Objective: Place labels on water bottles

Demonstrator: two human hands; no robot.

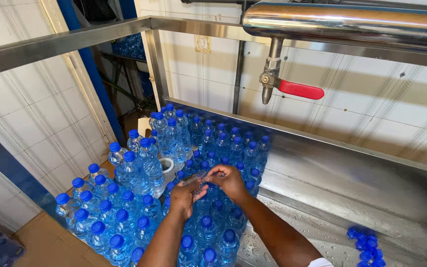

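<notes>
1. The left hand (pixel 184 197) and right hand (pixel 229 180) met over the capped bottles (pixel 124 217) — both pinching a small clear wrap (pixel 197 179).
2. The wrap lay between them, long axis hand-to-hand, equally near both.

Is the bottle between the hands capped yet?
Cannot tell. The left hand and right hand cover the top of the small bottle; surrounding bottles wear blue caps.
</notes>
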